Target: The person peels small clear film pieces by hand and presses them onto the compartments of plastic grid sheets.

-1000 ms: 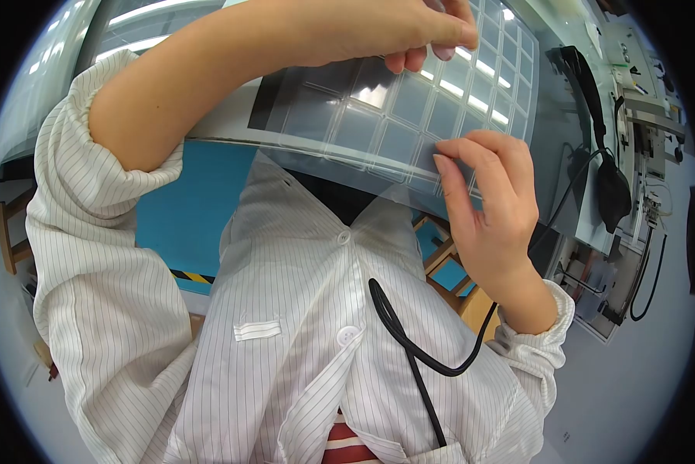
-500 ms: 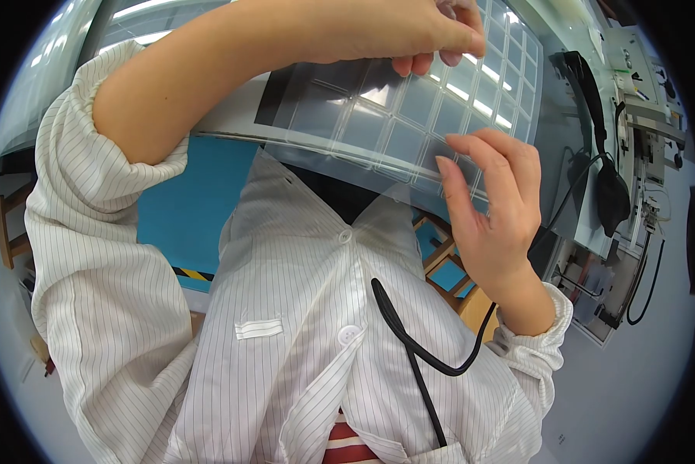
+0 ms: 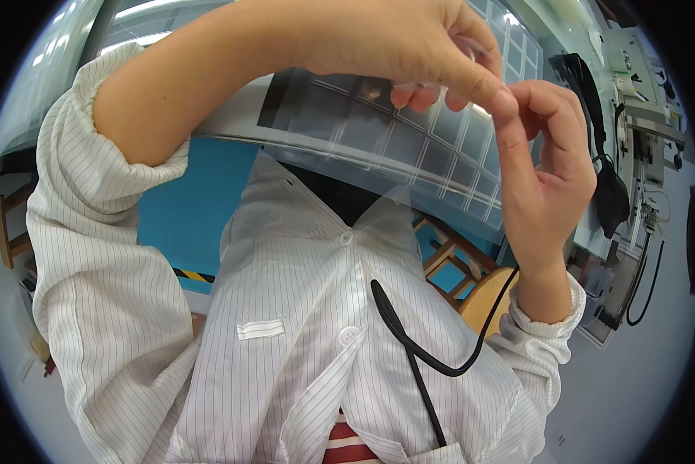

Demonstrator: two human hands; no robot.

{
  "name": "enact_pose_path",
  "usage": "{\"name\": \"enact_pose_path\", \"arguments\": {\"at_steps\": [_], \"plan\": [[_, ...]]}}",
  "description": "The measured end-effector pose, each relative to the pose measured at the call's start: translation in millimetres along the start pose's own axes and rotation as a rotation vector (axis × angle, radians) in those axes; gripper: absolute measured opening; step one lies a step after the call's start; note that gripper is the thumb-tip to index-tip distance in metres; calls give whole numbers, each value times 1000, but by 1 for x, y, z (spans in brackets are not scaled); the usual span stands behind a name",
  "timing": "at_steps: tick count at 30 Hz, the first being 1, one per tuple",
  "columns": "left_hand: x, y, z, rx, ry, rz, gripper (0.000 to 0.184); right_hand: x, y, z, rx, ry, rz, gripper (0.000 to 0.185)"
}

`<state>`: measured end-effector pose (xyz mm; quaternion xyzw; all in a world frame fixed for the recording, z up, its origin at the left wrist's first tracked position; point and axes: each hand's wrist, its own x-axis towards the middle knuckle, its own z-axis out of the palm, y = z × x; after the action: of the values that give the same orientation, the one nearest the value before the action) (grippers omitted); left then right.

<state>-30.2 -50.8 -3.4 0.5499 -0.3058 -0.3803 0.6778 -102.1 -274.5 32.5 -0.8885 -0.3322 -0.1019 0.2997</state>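
Fingertips of the left hand (image 3: 421, 50) and the right hand (image 3: 550, 158) come together above the clear gridded sheet (image 3: 400, 143). The left hand reaches across from the side with its thumb extended to the other hand's fingertips and its remaining fingers curled below; a thin, transparent piece seems to be in its grasp, though glare makes that hard to confirm. The right hand has its thumb and index finger pressed together at their tips, the other fingers bent; whether anything is pinched between them, I cannot tell.

The gridded sheet, marked out in rows of rounded rectangles, lies on the tabletop (image 3: 235, 117) under both hands, its near edge close to the person's striped coat (image 3: 286, 286). Ceiling lights reflect off it. Beyond the right hand are a black strap (image 3: 582, 93) and a black pouch (image 3: 612, 205). A black cord (image 3: 415, 348) loops over the coat, and a round wooden stool (image 3: 488, 303) stands below the tabletop, on the right.
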Motion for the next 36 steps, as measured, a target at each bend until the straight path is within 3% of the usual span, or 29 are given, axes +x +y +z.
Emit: {"name": "enact_pose_path", "arguments": {"at_steps": [3, 6, 8, 9, 15, 20, 24, 26, 30, 33, 36], "plan": [[-1, 3, -3, 55, 118, 18, 39, -5, 3, 4, 158, 107, 140, 15], [-1, -1, -12, 70, 312, 65, 33, -17, -5, 8, -51, -45, -66, 39], [-3, -4, -16, 29, 473, 121, 28, -32, -7, 13, -77, -121, -173, 42], [-4, -6, -17, 27, 481, 120, 28, -37, -5, 15, -116, -191, -279, 46], [-4, -8, -20, -55, 458, 205, 26, -34, 8, 8, -233, -134, -444, 41], [-4, -13, -25, -143, 482, 261, 22, -17, 18, -3, -449, -123, -363, 24], [-3, -11, -21, -81, 459, 246, 25, -17, 23, -11, -361, -202, -282, 17], [-1, -2, -11, 32, 506, 169, 27, -11, 28, -4, -216, -35, -122, 11], [7, 13, 7, 164, 514, 121, 25, 0, 40, 3, -245, 90, -30, 11], [5, 10, 6, 157, 502, 156, 23, 3, 26, 4, -340, 45, -8, 11], [-3, 7, 6, 138, 457, 133, 21, 5, 27, 5, -376, 62, -79, 11]]}}
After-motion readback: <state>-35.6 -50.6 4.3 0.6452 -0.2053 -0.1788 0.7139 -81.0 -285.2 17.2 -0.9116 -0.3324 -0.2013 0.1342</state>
